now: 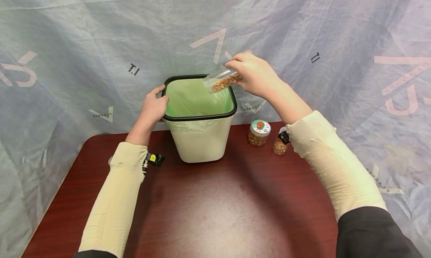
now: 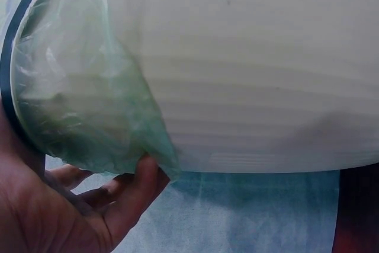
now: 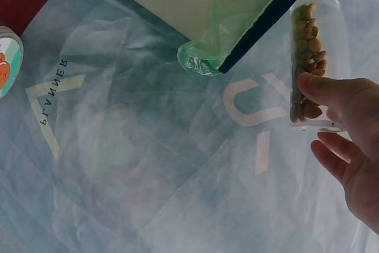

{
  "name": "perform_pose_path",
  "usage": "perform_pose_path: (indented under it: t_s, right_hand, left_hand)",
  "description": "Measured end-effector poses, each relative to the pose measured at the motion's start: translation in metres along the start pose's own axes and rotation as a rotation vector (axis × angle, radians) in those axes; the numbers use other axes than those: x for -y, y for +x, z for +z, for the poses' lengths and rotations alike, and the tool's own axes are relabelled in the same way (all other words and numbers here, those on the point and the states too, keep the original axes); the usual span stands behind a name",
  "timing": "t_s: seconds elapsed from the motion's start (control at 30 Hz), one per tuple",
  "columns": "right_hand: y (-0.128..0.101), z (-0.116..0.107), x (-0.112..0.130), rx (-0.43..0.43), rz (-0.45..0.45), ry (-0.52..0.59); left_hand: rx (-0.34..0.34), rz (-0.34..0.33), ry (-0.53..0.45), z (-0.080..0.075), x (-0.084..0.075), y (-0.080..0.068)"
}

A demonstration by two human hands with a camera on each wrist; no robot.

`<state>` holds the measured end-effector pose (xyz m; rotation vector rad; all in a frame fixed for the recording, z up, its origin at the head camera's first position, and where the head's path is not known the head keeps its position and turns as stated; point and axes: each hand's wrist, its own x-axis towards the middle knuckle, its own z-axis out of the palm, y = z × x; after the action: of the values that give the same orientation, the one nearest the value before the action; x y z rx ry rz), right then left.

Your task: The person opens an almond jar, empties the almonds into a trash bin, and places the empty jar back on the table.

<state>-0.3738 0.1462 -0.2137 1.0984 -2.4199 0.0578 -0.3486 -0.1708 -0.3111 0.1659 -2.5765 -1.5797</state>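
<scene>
Gripping a tilted jar of nuts, the right hand holds it over the bin; the left hand clasps the rim. Keeping the jar's mouth inside the rim should prevent spills on the counter.

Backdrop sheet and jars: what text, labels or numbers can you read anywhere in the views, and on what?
"PLANNER": printed pale on the backdrop sheet, clear in the right wrist view, beside a V-shaped mark.
"T.I": small dark mark on the sheet left of the bin, seen from the head view.
Large pale letters on the sheet: cut off, not readable as words.
Lid label on the standing jar: too small to read.
</scene>
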Motion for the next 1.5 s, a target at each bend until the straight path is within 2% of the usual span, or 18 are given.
perform_pose_path:
  t_s: [0.43, 1.5]
  right_hand:
    - [0.0057, 0.0002, -0.0005, 0.056, 0.003, -0.016]
    - [0.0092, 0.0001, 0.0038, 0.043, -0.033, -0.042]
  left_hand:
    - [0.007, -0.014, -0.035, 0.0004, 0.0002, 0.0008]
    - [-0.003, -0.014, -0.053, 0.002, -0.001, -0.0004]
